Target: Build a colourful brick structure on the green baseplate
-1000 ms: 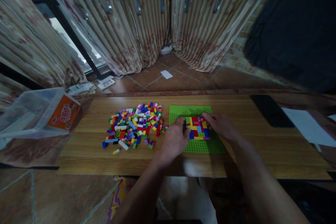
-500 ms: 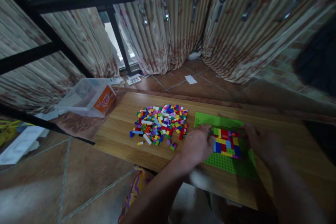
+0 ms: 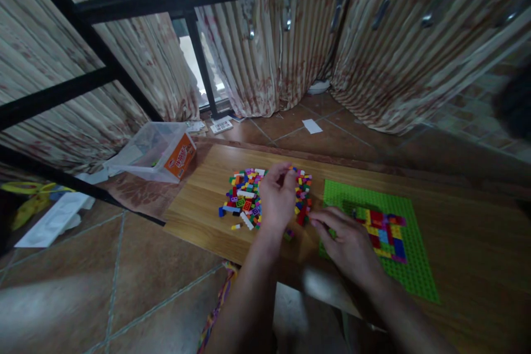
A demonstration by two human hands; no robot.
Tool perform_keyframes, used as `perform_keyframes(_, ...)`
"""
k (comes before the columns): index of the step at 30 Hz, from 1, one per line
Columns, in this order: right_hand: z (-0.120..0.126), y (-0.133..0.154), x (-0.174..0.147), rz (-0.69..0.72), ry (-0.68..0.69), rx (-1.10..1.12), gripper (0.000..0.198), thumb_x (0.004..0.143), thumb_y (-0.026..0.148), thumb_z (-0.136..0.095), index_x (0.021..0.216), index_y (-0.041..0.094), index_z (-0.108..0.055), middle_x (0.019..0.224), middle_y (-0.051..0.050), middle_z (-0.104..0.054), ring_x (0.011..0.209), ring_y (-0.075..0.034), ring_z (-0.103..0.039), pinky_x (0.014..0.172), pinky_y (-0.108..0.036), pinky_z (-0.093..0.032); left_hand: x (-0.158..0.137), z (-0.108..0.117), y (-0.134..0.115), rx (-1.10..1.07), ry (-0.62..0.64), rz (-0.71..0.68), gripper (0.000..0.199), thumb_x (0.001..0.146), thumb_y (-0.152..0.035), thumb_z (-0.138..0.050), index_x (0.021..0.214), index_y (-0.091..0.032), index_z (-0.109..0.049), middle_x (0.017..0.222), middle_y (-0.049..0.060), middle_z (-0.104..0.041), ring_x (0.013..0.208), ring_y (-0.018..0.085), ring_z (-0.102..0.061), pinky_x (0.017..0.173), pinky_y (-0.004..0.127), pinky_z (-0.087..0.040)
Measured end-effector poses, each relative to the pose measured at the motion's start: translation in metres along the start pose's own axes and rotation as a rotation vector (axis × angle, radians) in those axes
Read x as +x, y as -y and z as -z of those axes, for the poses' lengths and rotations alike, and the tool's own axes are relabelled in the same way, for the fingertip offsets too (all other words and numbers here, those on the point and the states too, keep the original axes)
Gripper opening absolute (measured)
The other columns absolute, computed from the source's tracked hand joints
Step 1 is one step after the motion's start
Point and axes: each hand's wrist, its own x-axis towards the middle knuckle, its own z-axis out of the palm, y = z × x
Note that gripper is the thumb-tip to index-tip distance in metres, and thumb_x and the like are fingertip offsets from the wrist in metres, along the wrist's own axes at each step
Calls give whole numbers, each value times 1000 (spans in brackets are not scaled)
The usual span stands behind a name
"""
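Observation:
Over the heap of mixed building bricks (image 3: pixel 245 194) is my left hand (image 3: pixel 277 199), its fingers curled in towards the thumb at the heap's far side. Whatever lies between those fingertips is too small to make out. My right hand (image 3: pixel 350 240) reaches across the left part of the green baseplate (image 3: pixel 418 265). Its thumb and forefinger are pinched together close to a red brick (image 3: pixel 302 215) at the heap's right edge; anything in the pinch is unclear. A flat patchwork of colourful bricks (image 3: pixel 384 235) sits on the baseplate, its left side partly behind my right hand.
The wooden tabletop (image 3: pixel 194 193) carries the bricks and baseplate. Beyond its left end stands a clear plastic box (image 3: pixel 151 152) with an orange label. Black metal bars (image 3: pixel 199 0) cross above, before striped curtains (image 3: pixel 290 61). White paper (image 3: pixel 312 126) lies on the tiled floor.
Both hands have moved left, away from the brick patchwork. My left hand is now over the heap, and my right hand is between heap and patchwork. The view has shifted slightly.

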Motion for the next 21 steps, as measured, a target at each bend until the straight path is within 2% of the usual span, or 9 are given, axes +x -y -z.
perform_keyframes(4,-22,-1,6,38,101,-107,27,93,20,-46,102,25,-70,99,-6,-65,90,-19,-64,77,-30,-53,19,41,-6,-36,-177,78,31,79,-30,-60,103,-12,-65,78,2,-67,62,10,-59,61,21,-48)
perform_keyframes(6,-26,-3,7,31,107,-186,26,92,19,-48,105,24,-70,95,-6,-64,87,-19,-63,75,-30,-52,27,66,-3,47,-184,104,34,75,-31,-62,102,-11,-67,74,2,-67,59,10,-57,58,21,-46)
perform_keyframes(8,-27,-4,8,23,118,-245,25,91,19,-50,105,24,-70,92,-5,-62,86,-19,-62,75,-30,-52,31,90,1,224,-162,129,30,74,-34,-63,91,-11,-69,73,3,-67,60,11,-57,57,21,-44)
perform_keyframes(10,-28,-4,9,18,135,-279,22,91,21,-53,103,24,-70,93,-5,-61,86,-19,-62,76,-31,-51,32,107,3,403,-97,163,30,74,-37,-63,87,-12,-71,72,4,-68,61,13,-58,56,22,-42)
perform_keyframes(13,-29,-3,10,9,136,-298,17,90,25,-56,97,23,-71,94,-6,-61,89,-21,-61,77,-33,-51,28,119,-1,615,25,211,31,75,-40,-60,84,-13,-71,69,3,-68,60,14,-57,55,23,-40)
perform_keyframes(18,-29,-5,10,-22,106,-271,16,91,22,-54,91,22,-70,93,-5,-62,89,-20,-62,78,-33,-50,18,120,-13,902,323,303,27,71,-42,-67,76,-16,-67,64,2,-64,59,16,-57,53,25,-35)
perform_keyframes(21,-27,-8,8,-42,72,-254,17,91,22,-53,89,22,-70,95,-5,-63,89,-20,-62,78,-33,-51,14,116,-14,1036,369,336,26,65,-39,-74,77,-18,-66,70,3,-67,64,17,-59,55,25,-35)
